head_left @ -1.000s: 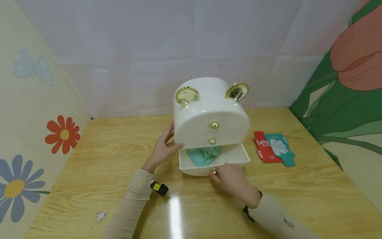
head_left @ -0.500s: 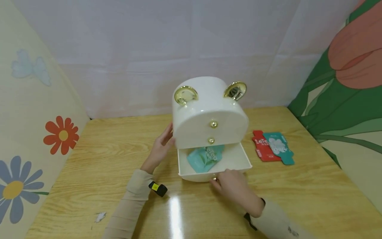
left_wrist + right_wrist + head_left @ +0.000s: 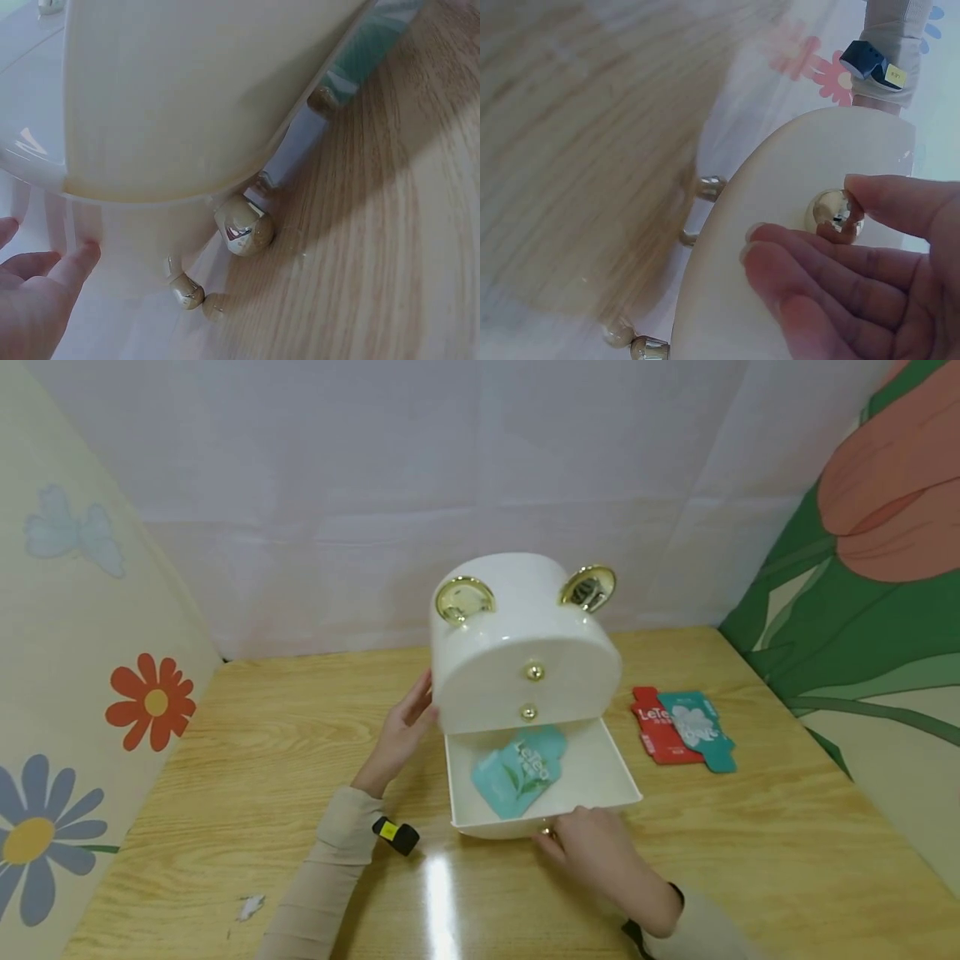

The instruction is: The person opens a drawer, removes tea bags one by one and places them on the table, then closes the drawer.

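A white storage box (image 3: 525, 685) with gold round ears and gold knobs stands on the wooden table. Its bottom drawer (image 3: 600, 768) is pulled far out, and a teal LeTea sachet (image 3: 521, 772) lies inside. At the drawer's front, my right hand (image 3: 600, 852) pinches the gold knob (image 3: 836, 215) between thumb and fingers; the right wrist view has this close up. My left hand (image 3: 397, 735) rests against the box's left side, fingers extended, some of them hidden behind it. In the left wrist view, fingertips (image 3: 88, 251) touch the glossy white wall near the small gold feet (image 3: 247, 225).
Right of the box, a red packet (image 3: 667, 743) lies partly under a teal packet (image 3: 701, 727). A small white scrap (image 3: 251, 907) lies at the table's front left. A white cloth (image 3: 337, 527) hangs behind, with flower-painted panels (image 3: 150, 702) on both sides.
My right hand has drawn the drawer further out toward me, so more of the teal sachet shows. My left thumb has slid from the box's front edge back to its side.
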Available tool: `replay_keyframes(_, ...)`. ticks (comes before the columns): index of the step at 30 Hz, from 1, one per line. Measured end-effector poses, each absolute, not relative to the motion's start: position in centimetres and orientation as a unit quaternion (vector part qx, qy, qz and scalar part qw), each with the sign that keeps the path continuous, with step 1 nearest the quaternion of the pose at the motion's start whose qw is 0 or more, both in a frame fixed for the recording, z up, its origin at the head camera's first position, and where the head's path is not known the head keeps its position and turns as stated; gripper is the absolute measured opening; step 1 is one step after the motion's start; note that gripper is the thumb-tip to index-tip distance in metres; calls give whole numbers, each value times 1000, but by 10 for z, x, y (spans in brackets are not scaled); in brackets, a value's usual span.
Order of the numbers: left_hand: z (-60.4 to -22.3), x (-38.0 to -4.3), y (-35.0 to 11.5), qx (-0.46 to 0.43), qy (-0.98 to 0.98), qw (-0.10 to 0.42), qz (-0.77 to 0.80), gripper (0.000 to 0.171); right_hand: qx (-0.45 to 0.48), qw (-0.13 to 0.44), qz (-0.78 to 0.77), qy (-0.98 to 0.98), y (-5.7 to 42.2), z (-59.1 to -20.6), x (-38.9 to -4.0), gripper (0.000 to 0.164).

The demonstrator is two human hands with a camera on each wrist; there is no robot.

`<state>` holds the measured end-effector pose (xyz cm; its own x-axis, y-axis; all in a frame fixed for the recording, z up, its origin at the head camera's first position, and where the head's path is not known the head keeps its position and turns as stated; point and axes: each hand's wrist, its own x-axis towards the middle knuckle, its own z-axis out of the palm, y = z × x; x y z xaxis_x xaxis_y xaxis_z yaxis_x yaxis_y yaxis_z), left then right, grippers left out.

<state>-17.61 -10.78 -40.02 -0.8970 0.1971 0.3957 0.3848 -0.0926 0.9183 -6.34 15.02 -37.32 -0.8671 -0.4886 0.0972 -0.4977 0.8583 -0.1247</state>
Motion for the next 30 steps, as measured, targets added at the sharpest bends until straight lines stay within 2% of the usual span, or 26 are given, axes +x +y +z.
replay_keyframes(3, -401, -176, -108, -214, -670, 64, -708, 64, 255, 25, 77, -964, 152, -374, -60, 22)
replay_keyframes(8, -402, -177, -109, -215, -673, 59, -705, 64, 255, 21, 83, -963, 154, -376, -56, 32)
replay_keyframes(17, -399, -176, -109, -211, -676, 58, -704, 62, 259, 43, 83, -961, 154, -382, -51, 43)
replay_keyframes(22, -399, -176, -109, -210, -676, 58, -704, 69, 263, 62, 87, -959, 155, -386, -51, 41)
replay_keyframes(26, -401, -177, -109, -212, -676, 54, -703, 76, 266, 52, 97, -958, 156, -385, -51, 38)
replay_keyframes(30, -402, -178, -109, -212, -678, 55, -702, 83, 271, 46, 106, -956, 158, -381, -52, 25)
